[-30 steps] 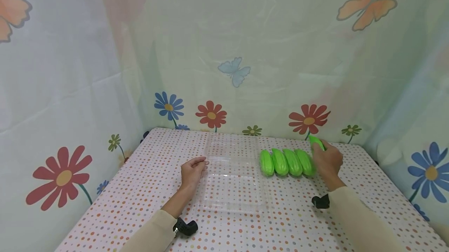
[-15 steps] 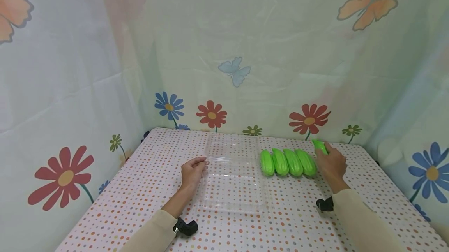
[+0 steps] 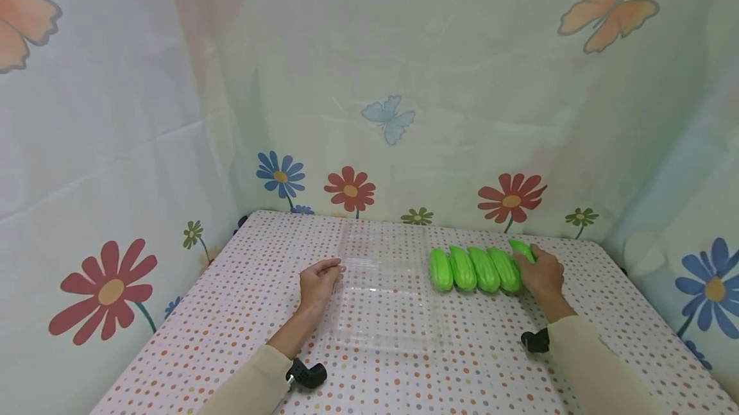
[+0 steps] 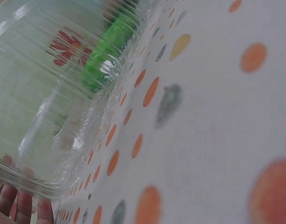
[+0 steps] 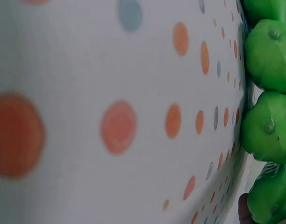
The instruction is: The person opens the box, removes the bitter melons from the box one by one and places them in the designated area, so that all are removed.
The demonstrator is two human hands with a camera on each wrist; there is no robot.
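Observation:
My right hand (image 3: 541,271) grips a green, ridged, melon-like vegetable (image 3: 522,249) by its side, at the right end of a row. Several matching green vegetables (image 3: 475,269) lie side by side on the table, left of that hand. In the right wrist view, a fingertip (image 5: 245,210) shows against the lowest green vegetable (image 5: 272,196). A clear plastic hinged container (image 3: 383,341) lies open to the left of the row. My left hand (image 3: 317,283) rests at its left side with relaxed fingers, the fingertips (image 4: 24,205) right at the container's edge in the left wrist view.
A white tablecloth (image 3: 231,325) with coloured dots covers the table. Fabric walls (image 3: 300,81) printed with flowers and butterflies stand along the back and both sides. Black wrist cameras (image 3: 306,373) sit on both wrists.
My right hand has shifted slightly right and then lowered with the green vegetable, which now sits closer to the end of the row. The left hand and the container stay in place.

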